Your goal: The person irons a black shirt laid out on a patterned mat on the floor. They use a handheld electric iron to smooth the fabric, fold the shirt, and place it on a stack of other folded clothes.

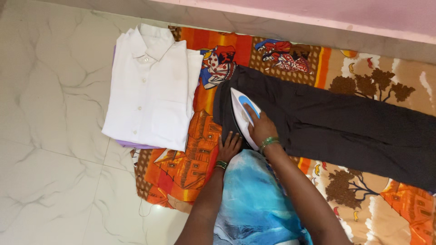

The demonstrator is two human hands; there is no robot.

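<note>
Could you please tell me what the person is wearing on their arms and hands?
Both forearms are bare, with no sleeves in view. The left hand has green bangles at the wrist, and the right hand has lighter green bangles. No gloves or rings are visible.

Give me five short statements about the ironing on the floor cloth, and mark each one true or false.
1. The right hand grips the iron. True.
2. The iron rests on the white shirt. False: it sits on the dark trousers.
3. The left hand lies flat at the trousers' edge, beside the iron. True.
4. The shirt is spread open across the cloth. False: it lies folded and buttoned, on another folded garment, partly on the tile floor.
5. Both wrists are bare. False: each wears green bangles.
</note>
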